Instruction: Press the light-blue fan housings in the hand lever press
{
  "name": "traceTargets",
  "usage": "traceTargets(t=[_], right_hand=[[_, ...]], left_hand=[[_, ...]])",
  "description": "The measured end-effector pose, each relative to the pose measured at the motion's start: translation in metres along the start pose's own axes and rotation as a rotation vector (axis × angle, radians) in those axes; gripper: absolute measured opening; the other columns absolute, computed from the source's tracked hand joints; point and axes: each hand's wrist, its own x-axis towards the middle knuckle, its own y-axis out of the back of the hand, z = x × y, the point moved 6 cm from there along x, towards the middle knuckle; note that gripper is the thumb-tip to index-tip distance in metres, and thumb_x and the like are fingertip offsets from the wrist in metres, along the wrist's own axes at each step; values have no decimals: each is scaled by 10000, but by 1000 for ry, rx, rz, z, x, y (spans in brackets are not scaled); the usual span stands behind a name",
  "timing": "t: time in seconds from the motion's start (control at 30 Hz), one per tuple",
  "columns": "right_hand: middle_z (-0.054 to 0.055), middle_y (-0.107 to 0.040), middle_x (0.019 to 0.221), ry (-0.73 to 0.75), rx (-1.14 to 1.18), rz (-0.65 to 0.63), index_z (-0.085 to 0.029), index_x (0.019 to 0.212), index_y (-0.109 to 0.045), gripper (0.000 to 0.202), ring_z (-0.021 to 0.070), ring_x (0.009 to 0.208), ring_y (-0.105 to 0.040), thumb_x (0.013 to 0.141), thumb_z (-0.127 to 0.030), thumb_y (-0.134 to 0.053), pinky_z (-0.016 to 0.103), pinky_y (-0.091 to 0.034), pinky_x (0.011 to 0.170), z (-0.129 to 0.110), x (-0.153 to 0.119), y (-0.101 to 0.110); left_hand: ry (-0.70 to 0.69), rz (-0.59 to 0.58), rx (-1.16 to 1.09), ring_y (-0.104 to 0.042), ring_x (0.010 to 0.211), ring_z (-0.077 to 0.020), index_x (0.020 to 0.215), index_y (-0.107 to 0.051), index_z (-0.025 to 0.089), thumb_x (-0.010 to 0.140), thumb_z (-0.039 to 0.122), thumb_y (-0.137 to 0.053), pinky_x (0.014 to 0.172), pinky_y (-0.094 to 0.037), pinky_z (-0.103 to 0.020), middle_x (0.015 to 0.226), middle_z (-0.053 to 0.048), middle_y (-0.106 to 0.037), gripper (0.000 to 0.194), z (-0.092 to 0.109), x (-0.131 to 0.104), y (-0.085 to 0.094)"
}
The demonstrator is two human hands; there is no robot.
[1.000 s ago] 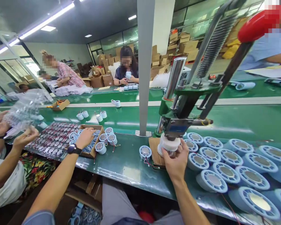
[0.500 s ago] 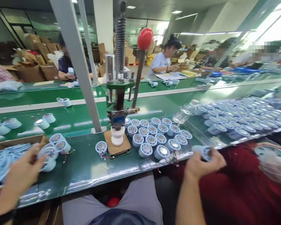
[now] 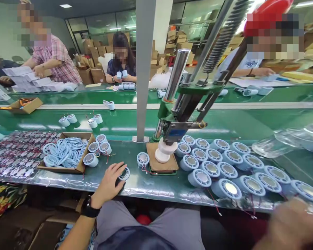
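Observation:
My left hand [image 3: 111,181] is on the green bench with its thumb and fingers closed round a light-blue round motor housing [image 3: 124,173], partly hidden under the fingers. To its right stands a single blue motor housing [image 3: 143,159] with red and white wires. Beside that, a hand press [image 3: 177,128] with a white plunger stands over a brown pad [image 3: 153,158]. My right hand [image 3: 292,222] is smeared by motion at the lower right, near the front end of several rows of blue housings [image 3: 210,168]; its fingers and anything in them cannot be made out.
A cardboard box [image 3: 79,169] of blue rings stands left, with several housings [image 3: 90,159] beside it. Wired plates [image 3: 15,152] cover the far left. A clear bottle [image 3: 281,140] lies right. A grey post [image 3: 143,69] rises behind the press. People sit and stand across the line.
The view has turned left. My left hand has moved from the housings beside the ring box to the bench front, with a housing. My right hand, earlier holding a blue housing, is now blurred.

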Motion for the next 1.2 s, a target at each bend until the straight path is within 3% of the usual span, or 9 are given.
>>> traceTargets(t=[0.03, 0.13, 0.2, 0.27, 0.4, 0.57, 0.7, 0.87, 1.2], right_hand=[[153, -650, 1094, 12, -25, 58, -282, 1145, -687, 438, 392, 1034, -626, 713, -288, -610, 682, -445, 895, -31, -24, -4], [115, -644, 1162, 231, 251, -601, -222, 1170, -656, 327, 290, 1109, -629, 873, -260, -526, 551, -536, 947, -141, -113, -77], [122, -559, 1323, 401, 334, -893, -219, 1246, -623, 373, 266, 1249, -556, 895, -181, -500, 486, -515, 1035, -197, -168, -119], [158, -470, 1412, 498, 298, -1073, -196, 1301, -598, 451, 301, 1338, -473, 862, -117, -534, 504, -482, 1078, -223, -203, -152], [173, -517, 1334, 563, 209, -1238, -187, 1207, -657, 442, 333, 1295, -496, 790, -46, -610, 552, -491, 1046, -221, -235, -175], [120, -515, 1388, 401, 365, -1203, -214, 1315, -576, 482, 253, 1285, -529, 848, -99, -564, 449, -509, 1067, -198, -258, -140], [122, -560, 1358, 165, 416, -1098, -181, 1412, -468, 596, 226, 1250, -579, 825, -123, -553, 374, -538, 1032, -178, -271, -124], [107, -595, 1331, 86, 430, -1083, -164, 1424, -454, 668, 209, 1181, -633, 761, -107, -508, 335, -547, 1009, -171, -275, -129], [106, -633, 1268, 69, 400, -1070, -165, 1527, -310, 802, 216, 1146, -654, 756, -127, -526, 336, -553, 984, -169, -277, -129]], left_hand=[[-21, -34, 11, -455, 1316, -275, 1438, -489, 286, 885, 208, -537, 1106, -409, -488, 1462, -66, -531, 561, 3, 0, -2], [15, -18, 53, -433, 1328, -308, 1467, -450, 258, 849, 252, -615, 1108, -389, -521, 1456, -107, -520, 639, 7, 4, -5], [98, 61, 90, -458, 1291, -330, 1456, -461, 209, 835, 323, -668, 1089, -399, -542, 1398, -148, -545, 665, 6, 6, -6], [128, 102, 98, -495, 1233, -321, 1435, -483, 199, 848, 329, -664, 1067, -418, -540, 1340, -144, -581, 627, 7, 6, -9], [67, 139, 46, -477, 1289, -308, 1437, -475, 240, 872, 281, -632, 1098, -404, -531, 1433, -104, -546, 588, 8, 2, -14], [225, 242, -141, -570, 1242, -300, 1344, -551, 227, 862, 322, -645, 1088, -440, -521, 1303, -104, -652, 501, 3, 0, -8], [174, 126, -336, -633, 1179, -243, 1505, -351, 251, 863, 313, -642, 1050, -501, -428, 1333, -87, -640, 707, 36, 11, -4], [-4, 22, -200, -564, 1264, -277, 1500, -387, 254, 844, 218, -611, 1075, -476, -453, 1448, -88, -552, 694, 75, 28, -2], [52, 33, -317, -553, 1275, -239, 1455, -428, 266, 823, 154, -610, 1102, -463, -430, 1367, -62, -612, 667, 68, 29, -7]])
